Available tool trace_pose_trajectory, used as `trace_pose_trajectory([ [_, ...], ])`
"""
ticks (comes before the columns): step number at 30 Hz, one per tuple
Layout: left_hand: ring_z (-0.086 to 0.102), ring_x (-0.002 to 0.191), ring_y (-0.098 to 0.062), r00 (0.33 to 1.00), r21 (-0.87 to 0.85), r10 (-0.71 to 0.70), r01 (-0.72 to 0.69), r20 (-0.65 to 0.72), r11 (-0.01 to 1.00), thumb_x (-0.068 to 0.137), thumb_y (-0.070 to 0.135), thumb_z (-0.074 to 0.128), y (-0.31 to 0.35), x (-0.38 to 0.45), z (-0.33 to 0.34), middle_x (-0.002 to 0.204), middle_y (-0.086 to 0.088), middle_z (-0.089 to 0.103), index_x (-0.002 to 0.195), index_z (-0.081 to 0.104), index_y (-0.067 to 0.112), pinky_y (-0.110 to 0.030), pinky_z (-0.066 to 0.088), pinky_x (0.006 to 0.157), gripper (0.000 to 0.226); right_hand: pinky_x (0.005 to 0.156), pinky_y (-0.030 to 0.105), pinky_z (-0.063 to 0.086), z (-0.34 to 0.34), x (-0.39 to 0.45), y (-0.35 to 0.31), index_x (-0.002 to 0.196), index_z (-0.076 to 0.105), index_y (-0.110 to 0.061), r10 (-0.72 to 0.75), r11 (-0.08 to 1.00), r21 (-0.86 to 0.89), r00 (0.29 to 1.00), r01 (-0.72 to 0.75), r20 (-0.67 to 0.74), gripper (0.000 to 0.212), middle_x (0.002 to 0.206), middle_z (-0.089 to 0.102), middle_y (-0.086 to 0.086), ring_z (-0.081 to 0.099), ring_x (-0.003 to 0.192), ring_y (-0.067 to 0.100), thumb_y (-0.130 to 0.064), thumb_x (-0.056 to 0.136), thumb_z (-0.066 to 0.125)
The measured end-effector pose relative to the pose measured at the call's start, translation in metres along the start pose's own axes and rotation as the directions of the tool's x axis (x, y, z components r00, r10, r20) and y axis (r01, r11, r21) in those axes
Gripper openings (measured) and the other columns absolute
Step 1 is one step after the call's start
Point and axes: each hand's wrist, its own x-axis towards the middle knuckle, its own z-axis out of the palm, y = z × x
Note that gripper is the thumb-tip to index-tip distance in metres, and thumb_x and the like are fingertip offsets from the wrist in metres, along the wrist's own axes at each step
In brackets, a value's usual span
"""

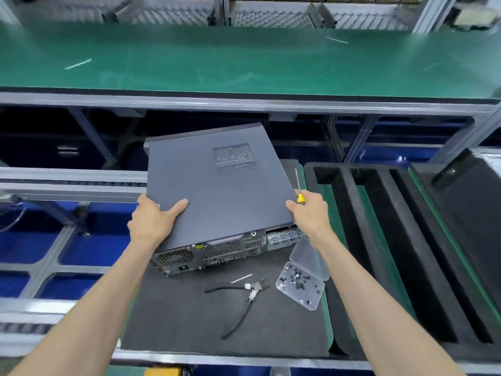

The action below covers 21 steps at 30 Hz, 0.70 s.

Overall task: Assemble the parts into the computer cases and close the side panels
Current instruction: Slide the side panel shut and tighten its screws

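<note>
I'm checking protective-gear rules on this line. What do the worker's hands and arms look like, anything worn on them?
The left hand and right hand are bare: no gloves, rings or watch visible. Both forearms are uncovered up to the frame edge, with no sleeve or wrist strap showing.

Matt dark metal side panel [217,191]; clear glossy plastic screw box [301,286].

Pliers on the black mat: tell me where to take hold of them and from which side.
Grip the pliers by the two long dark handles, coming from above on the near side. They lie flat with the handles splayed toward the person, while the short head points away toward the clear screw box, so the handles give the free span.
</note>
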Motion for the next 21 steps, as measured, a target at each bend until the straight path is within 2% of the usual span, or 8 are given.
trace_pose_trajectory([
  [5, 0.056, 0.117, -0.042, 0.998, 0.062, 0.061, -0.061, -0.009, 0.996, 0.076, 0.072, 0.069, -0.001, 0.008, 0.002, 0.128, -0.018, 0.061, 0.128, 0.043, 0.003, -0.047, 0.043, 0.092, 0.091, 0.086, 0.038, 0.052, 0.003, -0.005, 0.004, 0.115, 0.067, -0.006, 0.069, 0.997, 0.051, 0.996, -0.066, -0.064, 0.024, 0.095, 0.068, 0.010, 0.062, 0.095, 0.028, -0.016, 0.093, 0.065],
  [8, 0.056, 0.117, -0.040, 0.989, 0.077, 0.143, -0.146, 0.039, 0.986, 0.077, 0.073, 0.068, 0.003, 0.016, 0.002, 0.126, -0.013, 0.062, 0.128, 0.044, 0.006, -0.044, 0.038, 0.086, 0.088, 0.085, 0.040, 0.048, 0.003, -0.016, 0.016, 0.093, 0.066, -0.003, 0.076, 0.997, 0.024, 0.990, -0.073, -0.119, 0.014, 0.090, 0.064, 0.011, 0.059, 0.099, 0.031, -0.017, 0.091, 0.067],
  [11, 0.057, 0.116, -0.037, 0.977, 0.088, 0.190, -0.198, 0.093, 0.976, 0.075, 0.074, 0.067, 0.012, 0.028, 0.002, 0.125, -0.010, 0.063, 0.129, 0.044, 0.010, -0.041, 0.035, 0.082, 0.088, 0.078, 0.037, 0.046, 0.002, -0.028, 0.025, 0.092, 0.063, 0.002, 0.082, 0.997, 0.025, 0.983, -0.079, -0.164, 0.020, 0.086, 0.066, 0.012, 0.061, 0.093, 0.030, -0.018, 0.092, 0.067],
  [13, 0.057, 0.117, -0.038, 0.972, 0.115, 0.204, -0.216, 0.114, 0.969, 0.076, 0.077, 0.064, 0.015, 0.030, 0.005, 0.130, -0.011, 0.060, 0.133, 0.042, 0.011, -0.042, 0.036, 0.081, 0.090, 0.077, 0.035, 0.045, 0.000, -0.032, 0.023, 0.082, 0.061, -0.003, 0.075, 0.997, 0.031, 0.983, -0.071, -0.165, 0.019, 0.097, 0.070, 0.012, 0.063, 0.095, 0.030, -0.017, 0.092, 0.068],
  [15, 0.053, 0.121, -0.042, 0.970, 0.161, 0.207, -0.226, 0.125, 0.961, 0.080, 0.080, 0.055, 0.015, 0.025, 0.007, 0.140, -0.015, 0.050, 0.142, 0.034, 0.012, -0.046, 0.037, 0.082, 0.094, 0.080, 0.035, 0.046, -0.004, -0.033, 0.020, 0.096, 0.067, -0.004, 0.071, 0.997, 0.040, 0.989, -0.066, -0.130, 0.013, 0.113, 0.069, 0.013, 0.064, 0.103, 0.031, -0.016, 0.093, 0.067],
  [17, 0.045, 0.129, -0.044, 0.954, 0.255, 0.270, -0.295, 0.127, 0.921, 0.089, 0.077, 0.042, 0.012, 0.017, 0.010, 0.154, -0.018, 0.032, 0.152, 0.022, 0.015, -0.053, 0.040, 0.092, 0.090, 0.091, 0.039, 0.050, -0.012, -0.035, 0.018, 0.124, 0.066, -0.007, 0.062, 0.997, 0.040, 0.995, -0.059, -0.074, 0.030, 0.119, 0.068, 0.011, 0.063, 0.108, 0.030, -0.018, 0.096, 0.066],
  [18, 0.038, 0.136, -0.045, 0.938, 0.315, 0.321, -0.347, 0.132, 0.883, 0.094, 0.073, 0.034, 0.010, 0.013, 0.012, 0.160, -0.018, 0.023, 0.156, 0.018, 0.017, -0.056, 0.037, 0.101, 0.085, 0.093, 0.040, 0.051, -0.017, -0.035, 0.020, 0.128, 0.065, -0.008, 0.062, 0.998, 0.036, 0.997, -0.060, -0.050, 0.034, 0.116, 0.070, 0.008, 0.064, 0.104, 0.026, -0.020, 0.096, 0.065],
  [21, 0.011, 0.152, -0.040, 0.875, 0.420, 0.438, -0.483, 0.206, 0.768, 0.100, 0.064, 0.018, 0.004, 0.000, 0.015, 0.169, -0.008, 0.007, 0.160, 0.014, 0.028, -0.054, 0.017, 0.121, 0.070, 0.081, 0.035, 0.053, -0.030, -0.042, 0.034, 0.119, 0.070, -0.009, 0.064, 0.996, 0.066, 0.998, -0.063, -0.020, 0.027, 0.097, 0.072, -0.004, 0.064, 0.085, 0.014, -0.020, 0.096, 0.064],
])
